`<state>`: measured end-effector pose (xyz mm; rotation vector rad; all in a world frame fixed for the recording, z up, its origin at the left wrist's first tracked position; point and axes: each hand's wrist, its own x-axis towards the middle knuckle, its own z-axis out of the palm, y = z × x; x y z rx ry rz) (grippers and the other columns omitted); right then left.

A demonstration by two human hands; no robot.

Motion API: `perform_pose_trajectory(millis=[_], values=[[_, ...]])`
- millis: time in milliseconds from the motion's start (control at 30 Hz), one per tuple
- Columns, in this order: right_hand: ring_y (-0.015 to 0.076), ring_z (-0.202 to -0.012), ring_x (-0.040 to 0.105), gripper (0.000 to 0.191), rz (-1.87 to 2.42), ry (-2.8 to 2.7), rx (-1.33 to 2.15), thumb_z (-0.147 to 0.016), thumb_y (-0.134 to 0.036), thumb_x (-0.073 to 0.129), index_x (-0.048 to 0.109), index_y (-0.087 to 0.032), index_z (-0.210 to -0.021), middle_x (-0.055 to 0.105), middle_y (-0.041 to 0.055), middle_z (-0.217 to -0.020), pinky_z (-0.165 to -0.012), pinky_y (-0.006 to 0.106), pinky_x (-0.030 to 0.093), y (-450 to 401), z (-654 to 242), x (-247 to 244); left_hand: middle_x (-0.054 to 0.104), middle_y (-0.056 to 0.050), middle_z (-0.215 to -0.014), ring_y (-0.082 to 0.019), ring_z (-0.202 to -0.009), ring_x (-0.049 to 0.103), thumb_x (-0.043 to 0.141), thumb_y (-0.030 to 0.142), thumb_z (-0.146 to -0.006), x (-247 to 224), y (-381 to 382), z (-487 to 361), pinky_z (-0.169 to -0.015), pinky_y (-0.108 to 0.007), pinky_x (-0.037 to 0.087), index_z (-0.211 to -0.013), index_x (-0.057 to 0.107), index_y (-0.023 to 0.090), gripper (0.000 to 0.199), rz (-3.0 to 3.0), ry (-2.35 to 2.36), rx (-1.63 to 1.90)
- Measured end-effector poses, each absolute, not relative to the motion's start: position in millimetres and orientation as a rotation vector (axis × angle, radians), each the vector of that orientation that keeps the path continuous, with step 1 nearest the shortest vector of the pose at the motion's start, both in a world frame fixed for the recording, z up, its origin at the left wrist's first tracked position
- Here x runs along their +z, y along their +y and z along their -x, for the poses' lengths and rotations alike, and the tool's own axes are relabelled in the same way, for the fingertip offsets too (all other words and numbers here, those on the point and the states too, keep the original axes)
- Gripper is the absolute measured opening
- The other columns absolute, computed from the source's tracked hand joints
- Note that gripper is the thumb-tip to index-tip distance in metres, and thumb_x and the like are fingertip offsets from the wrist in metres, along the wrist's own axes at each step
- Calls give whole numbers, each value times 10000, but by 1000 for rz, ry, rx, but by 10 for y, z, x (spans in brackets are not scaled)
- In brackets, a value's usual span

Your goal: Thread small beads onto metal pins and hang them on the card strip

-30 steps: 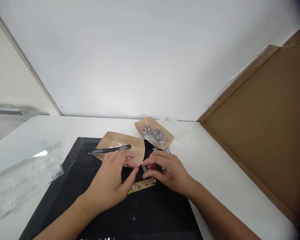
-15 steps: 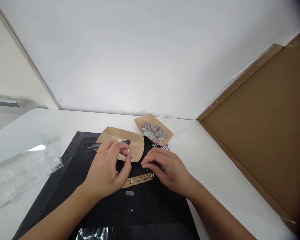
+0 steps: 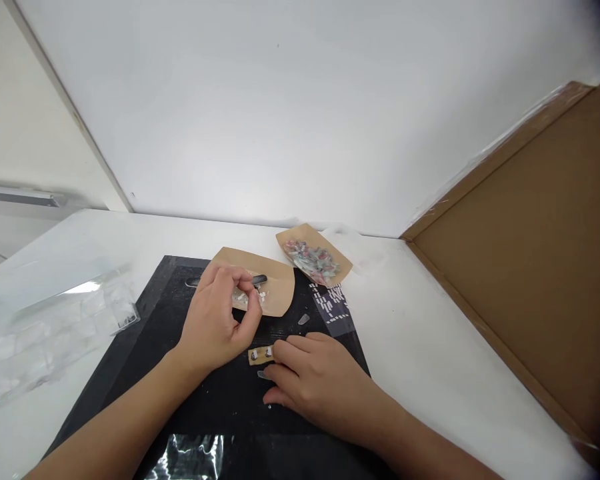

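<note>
My left hand [image 3: 223,313] hovers over the near edge of a brown paper tray [image 3: 283,283] with small white bits in it. Its thumb and fingertips are pinched together; what they hold, if anything, is too small to make out. A dark file [image 3: 260,280] lies across that tray, partly behind the hand. My right hand [image 3: 315,383] rests low over the black mat, fingers apart, its fingertips at a tan strip [image 3: 255,356] bearing small metal pieces and covering its right part. A clear nail-shaped piece [image 3: 263,375] lies by the right fingers, another [image 3: 304,319] above the hand.
A second brown tray [image 3: 347,265] of coloured clear pieces stands at the back. Clear plastic boxes [image 3: 55,333] lie at the left. A patterned sheet [image 3: 337,313] is on the mat [image 3: 180,407]. A cardboard panel [image 3: 530,233] stands at the right.
My right hand has come down and nearer, onto the strip, and its fingers have spread. A clear piece now lies on the mat above it. My left hand stays pinched over the tray.
</note>
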<state>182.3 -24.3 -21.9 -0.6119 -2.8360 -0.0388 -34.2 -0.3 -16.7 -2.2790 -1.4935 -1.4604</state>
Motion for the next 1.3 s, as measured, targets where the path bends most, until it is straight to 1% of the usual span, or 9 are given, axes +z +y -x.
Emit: perform_pose_trajectory(millis=[200,567,667,800,933,1033,1133,1233,1300], values=[[193,-743,533,242,674,-2860,-120,-960,-403,756,641,-196,-909,627,5,-859,-588,369,255,-297,-1787,-260,615,-31,-937,-200,-907,610,622,137,-896,-177,-6,326,-874,-347,507,-1102,543,181,225,2288,-1494,-1468],[180,-739,564,232,643,-2839,-59,-1039,-276,633,623,-189,-825,640,6,-845,-613,363,316,-311,-1762,-354,618,-30,-938,-202,-911,605,619,129,-895,-164,-38,319,-863,-350,505,-1109,533,188,238,2310,-1470,-1489],[181,-766,579,186,658,-2832,164,-1048,-323,608,646,-197,-917,655,19,-903,-614,335,356,-258,-1806,-261,624,-35,-926,-212,-915,592,613,121,-898,-138,-34,326,-848,-358,497,-1070,543,191,199,2343,-1455,-1479],[159,-876,623,103,731,-2623,724,-1048,-283,602,648,-200,-1008,681,36,-1013,-748,282,484,-65,-1942,-82,635,-43,-918,-220,-915,579,579,81,-906,-87,-38,324,-868,-392,484,-985,560,199,144,2503,-1328,-1441],[142,-763,601,141,930,-2223,1098,-1030,-316,630,652,-199,-953,672,16,-866,-677,260,492,137,-2068,-38,647,-74,-1014,-226,-996,598,578,88,-933,-55,-77,292,-915,-409,501,-1054,628,200,172,2731,-1245,-1474],[136,-760,637,191,901,-1842,1451,-995,-374,692,631,-197,-1028,681,10,-848,-656,244,516,205,-2094,-92,654,-86,-1064,-219,-1013,609,616,160,-960,-62,-106,266,-833,-356,527,-1148,663,212,201,2876,-1295,-1536],[119,-716,641,265,826,-1627,1613,-951,-386,758,607,-195,-1055,683,-2,-820,-651,237,533,215,-2077,-138,649,-81,-1055,-183,-897,598,650,211,-964,-84,-117,251,-706,-297,511,-1204,680,218,242,2954,-1363,-1614],[119,-704,663,301,760,-1567,1695,-928,-378,791,577,-203,-1049,695,-11,-813,-658,244,547,202,-2055,-147,640,-65,-1024,-137,-752,546,661,234,-972,-96,-118,242,-664,-280,498,-1212,707,226,245,2999,-1402,-1710],[119,-699,675,309,714,-1562,1738,-927,-360,797,555,-209,-1045,704,-18,-809,-667,250,554,187,-2046,-143,647,-56,-1010,-126,-734,553,665,243,-976,-89,-121,232,-638,-263,490,-1181,734,238,216,3063,-1448,-1772]])
